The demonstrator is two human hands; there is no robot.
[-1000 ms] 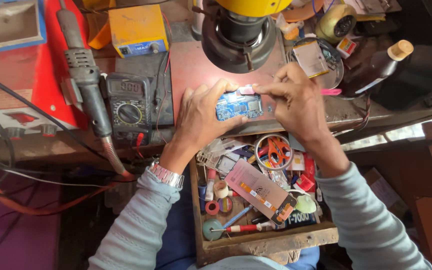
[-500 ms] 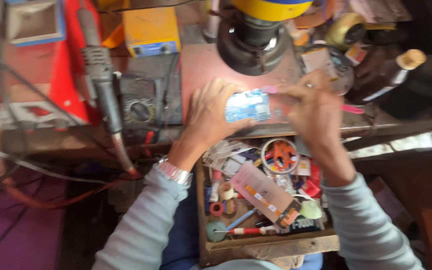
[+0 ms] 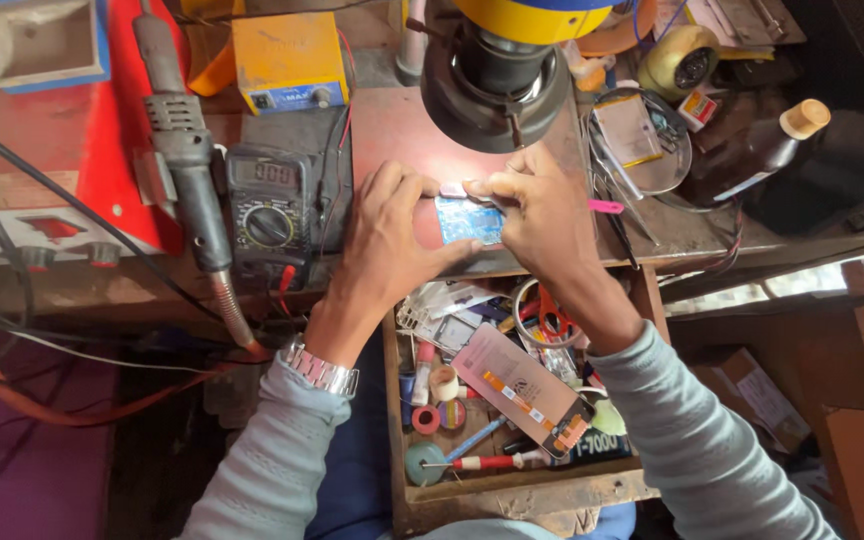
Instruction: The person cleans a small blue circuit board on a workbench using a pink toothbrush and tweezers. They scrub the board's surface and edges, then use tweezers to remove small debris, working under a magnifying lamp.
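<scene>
A black multimeter is lying left of the left hand, whose fingers are being curled around a small blue circuit board under the microscope head, while the right hand is pinching its top edge

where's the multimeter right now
In the head view the black multimeter lies on the bench just left of the left hand, beside the hot-air gun and below the yellow box.

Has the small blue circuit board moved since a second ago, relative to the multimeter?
No: the small blue circuit board sits right of the black multimeter, under the microscope head, as before.
</scene>
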